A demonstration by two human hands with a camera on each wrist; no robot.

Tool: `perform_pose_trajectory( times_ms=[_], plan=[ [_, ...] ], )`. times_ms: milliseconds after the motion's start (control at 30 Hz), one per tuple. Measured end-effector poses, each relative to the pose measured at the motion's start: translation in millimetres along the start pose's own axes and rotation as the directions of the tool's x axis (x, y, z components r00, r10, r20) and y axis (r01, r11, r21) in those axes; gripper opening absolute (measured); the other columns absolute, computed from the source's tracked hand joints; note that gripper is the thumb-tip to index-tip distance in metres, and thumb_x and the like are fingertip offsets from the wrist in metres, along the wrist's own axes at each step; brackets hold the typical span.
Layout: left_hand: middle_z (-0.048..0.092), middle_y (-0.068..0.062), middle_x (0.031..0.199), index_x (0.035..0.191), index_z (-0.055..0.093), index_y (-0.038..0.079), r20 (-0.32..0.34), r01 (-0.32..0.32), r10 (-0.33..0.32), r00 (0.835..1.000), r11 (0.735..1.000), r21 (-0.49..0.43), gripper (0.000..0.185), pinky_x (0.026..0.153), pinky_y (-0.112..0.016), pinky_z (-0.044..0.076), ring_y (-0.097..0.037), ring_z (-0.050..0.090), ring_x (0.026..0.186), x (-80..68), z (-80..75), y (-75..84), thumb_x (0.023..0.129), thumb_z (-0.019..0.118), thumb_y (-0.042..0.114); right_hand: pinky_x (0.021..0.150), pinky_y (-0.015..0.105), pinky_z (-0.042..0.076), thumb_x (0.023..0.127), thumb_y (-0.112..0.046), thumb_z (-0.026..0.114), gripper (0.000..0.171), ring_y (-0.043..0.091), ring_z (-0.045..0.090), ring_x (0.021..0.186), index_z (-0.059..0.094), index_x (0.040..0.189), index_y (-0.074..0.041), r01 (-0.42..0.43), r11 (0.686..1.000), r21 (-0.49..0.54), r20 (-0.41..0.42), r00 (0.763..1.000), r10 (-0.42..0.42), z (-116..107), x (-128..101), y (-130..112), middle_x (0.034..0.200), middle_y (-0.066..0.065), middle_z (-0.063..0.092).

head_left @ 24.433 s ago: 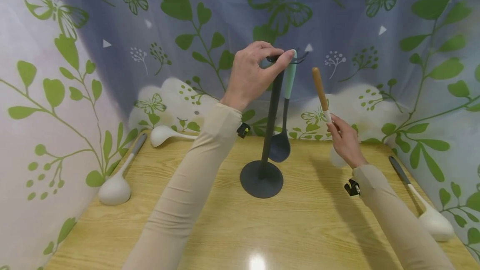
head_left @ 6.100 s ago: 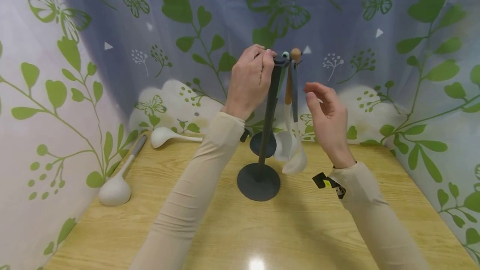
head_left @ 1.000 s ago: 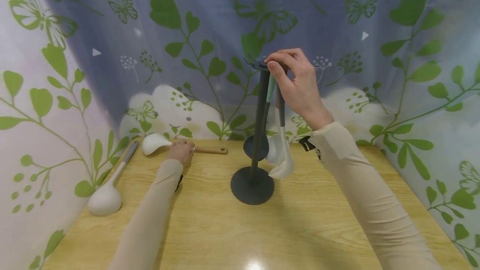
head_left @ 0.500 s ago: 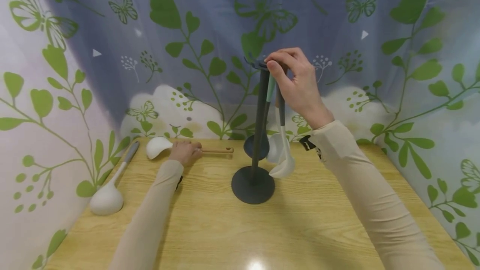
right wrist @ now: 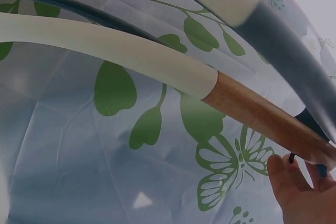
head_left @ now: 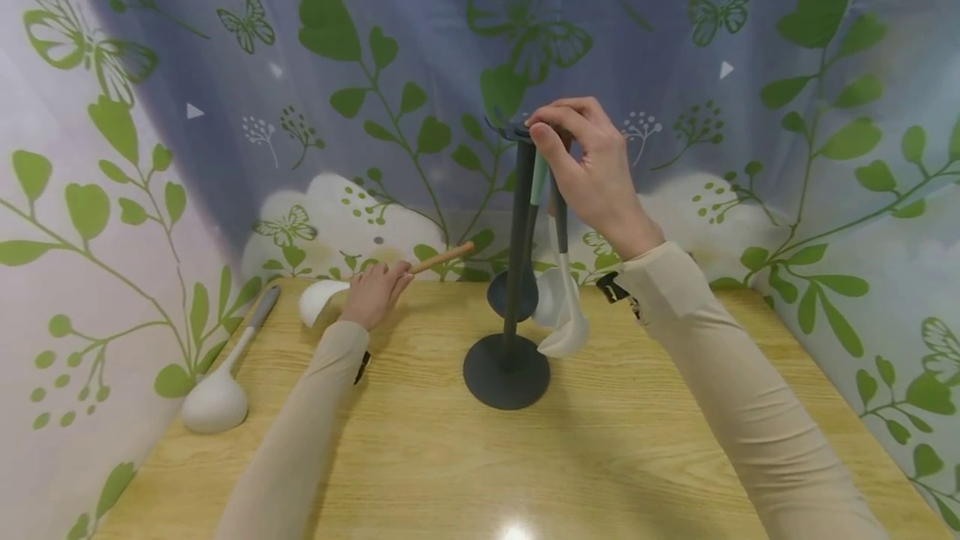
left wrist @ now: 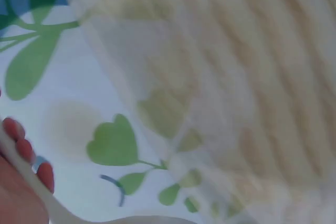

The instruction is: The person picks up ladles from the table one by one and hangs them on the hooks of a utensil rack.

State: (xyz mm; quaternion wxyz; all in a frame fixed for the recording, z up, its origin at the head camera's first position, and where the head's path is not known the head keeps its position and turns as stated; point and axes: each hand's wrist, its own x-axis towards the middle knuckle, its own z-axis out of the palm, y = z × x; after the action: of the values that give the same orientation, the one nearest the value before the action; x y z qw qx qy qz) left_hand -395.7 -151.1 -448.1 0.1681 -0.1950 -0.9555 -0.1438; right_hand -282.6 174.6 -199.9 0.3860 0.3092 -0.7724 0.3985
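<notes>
My left hand (head_left: 375, 294) grips a white ladle with a wooden handle (head_left: 446, 257) at the table's back left. Its handle end is raised toward the stand; the white bowl is low near the tabletop. In the left wrist view, fingers (left wrist: 21, 140) curl round the ladle's pale shaft (left wrist: 31, 182). My right hand (head_left: 592, 173) holds the top of a dark utensil stand (head_left: 516, 248), hiding some hooks. From it hang a dark ladle with a mint handle (head_left: 512, 297), a white wooden-handled ladle (head_left: 547, 298) and a white grey-handled ladle (head_left: 570, 336).
Another white ladle with a grey handle (head_left: 215, 402) lies along the left edge of the wooden table (head_left: 450, 465). A patterned curtain (head_left: 420, 40) closes in the back and both sides.
Over the last second my left hand lifts the wooden handle's end off the table. Earlier, a ladle from the right edge went onto the stand, and my right hand replaced the left on its top.
</notes>
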Motion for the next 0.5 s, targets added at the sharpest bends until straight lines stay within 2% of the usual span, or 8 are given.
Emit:
perform_pose_trajectory(
  times_ms=[200, 400, 500],
  plan=[
    [0.059, -0.011, 0.097, 0.134, 0.052, 0.019, -0.086, 0.029, -0.036, 0.996, 0.996, -0.082, 0.040, 0.080, -0.049, 0.038, -0.033, 0.051, 0.092, 6.4, -15.3, 12.7, 0.106, 0.035, 0.042, 0.074, 0.028, 0.035, 0.093, -0.065, 0.045, 0.064, 0.010, 0.045, 0.081, 0.072, 0.112, -0.010, -0.001, 1.000, 0.001, -0.005, 1.000, 0.001, -0.2, 0.0, 0.1, 0.120, 0.010, 0.057],
    [0.057, -0.013, 0.098, 0.136, 0.050, 0.018, -0.085, 0.038, -0.048, 0.995, 0.992, -0.118, 0.041, 0.080, -0.048, 0.036, -0.032, 0.048, 0.092, 8.3, -20.4, 16.5, 0.107, 0.033, 0.041, 0.074, 0.029, 0.035, 0.093, -0.064, 0.046, 0.063, 0.010, 0.045, 0.081, 0.072, 0.112, -0.010, 0.009, 1.000, 0.004, -0.005, 1.000, -0.009, 0.9, 0.2, 0.2, 0.120, 0.010, 0.057],
    [0.056, -0.012, 0.095, 0.137, 0.049, 0.018, -0.103, 0.026, -0.041, 0.994, 0.989, -0.143, 0.044, 0.079, -0.047, 0.036, -0.031, 0.049, 0.089, 8.1, -20.5, 17.1, 0.108, 0.028, 0.042, 0.074, 0.028, 0.035, 0.093, -0.065, 0.045, 0.064, 0.010, 0.045, 0.080, 0.072, 0.112, -0.009, 0.006, 1.000, 0.002, -0.003, 1.000, -0.006, 1.2, -0.1, -0.1, 0.120, 0.010, 0.057]
  ],
)
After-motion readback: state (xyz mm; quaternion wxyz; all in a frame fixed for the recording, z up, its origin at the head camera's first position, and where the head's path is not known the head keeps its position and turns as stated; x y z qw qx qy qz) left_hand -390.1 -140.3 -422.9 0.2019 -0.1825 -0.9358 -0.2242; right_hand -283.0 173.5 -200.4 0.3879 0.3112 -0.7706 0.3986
